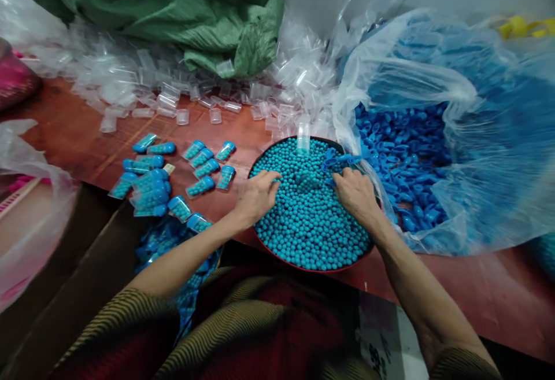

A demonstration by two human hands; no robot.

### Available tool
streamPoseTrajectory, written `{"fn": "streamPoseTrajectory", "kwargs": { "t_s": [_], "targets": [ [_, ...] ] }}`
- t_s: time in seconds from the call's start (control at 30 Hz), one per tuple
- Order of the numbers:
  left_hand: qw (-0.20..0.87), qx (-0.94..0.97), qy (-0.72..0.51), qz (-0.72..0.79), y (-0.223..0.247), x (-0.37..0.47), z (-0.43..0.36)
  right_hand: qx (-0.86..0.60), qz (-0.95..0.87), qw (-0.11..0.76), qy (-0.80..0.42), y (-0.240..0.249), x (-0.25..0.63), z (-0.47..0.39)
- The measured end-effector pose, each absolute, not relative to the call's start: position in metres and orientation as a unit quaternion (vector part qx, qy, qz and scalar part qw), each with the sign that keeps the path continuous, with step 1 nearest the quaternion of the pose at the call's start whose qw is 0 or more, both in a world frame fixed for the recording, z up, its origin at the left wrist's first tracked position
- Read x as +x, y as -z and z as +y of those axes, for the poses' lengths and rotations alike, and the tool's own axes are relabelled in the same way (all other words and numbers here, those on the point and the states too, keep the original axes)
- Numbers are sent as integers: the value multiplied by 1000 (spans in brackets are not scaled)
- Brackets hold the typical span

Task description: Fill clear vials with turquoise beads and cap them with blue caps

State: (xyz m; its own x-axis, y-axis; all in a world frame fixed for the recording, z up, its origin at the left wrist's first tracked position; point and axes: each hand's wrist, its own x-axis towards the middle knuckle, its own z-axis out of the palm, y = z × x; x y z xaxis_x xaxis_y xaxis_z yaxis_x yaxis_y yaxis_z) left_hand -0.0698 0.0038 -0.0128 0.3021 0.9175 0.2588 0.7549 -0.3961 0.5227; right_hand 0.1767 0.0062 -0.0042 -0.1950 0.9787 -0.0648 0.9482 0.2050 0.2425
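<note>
A round red-rimmed basin full of small turquoise balls sits on the red-brown table. Over its left rim, my left hand is closed with fingers curled; whatever it may hold is too small to tell. My right hand pinches a bit of blue, seemingly a cap, at the basin's right side. Just beyond its fingers, several blue caps lie on the balls. A clear tube with some balls in it stands at the basin's far edge.
Filled, blue-capped tubes lie left of the basin. Empty clear tubes are heaped behind, under a green sack. At right, a plastic bag spills blue caps. A bag of filled tubes hangs below the near edge.
</note>
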Motion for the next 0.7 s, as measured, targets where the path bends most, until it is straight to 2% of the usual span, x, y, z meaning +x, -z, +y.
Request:
{"fn": "streamPoseTrajectory", "kwargs": {
  "t_s": [0.17,0.27,0.4,0.5,0.57,0.63,0.7],
  "targets": [
    [225,799,-239,504,15,-33,2,591,807,3,-4,15,157,9],
    [247,794,-231,506,15,-26,0,595,797,-89,47,25,157,4],
    [282,797,-212,489,14,-18,-3,590,742,-246,201,27,161,-12],
    [377,775,-228,453,15,-15,0,574,681,-329,314,25,160,-23],
    [471,733,-224,437,18,-17,4,565,668,-343,342,23,159,-27],
    [548,690,-203,427,21,-21,6,556,685,-318,348,22,159,-29],
    [576,672,-197,422,23,-25,8,546,708,-281,348,20,160,-29]
  ]
}}
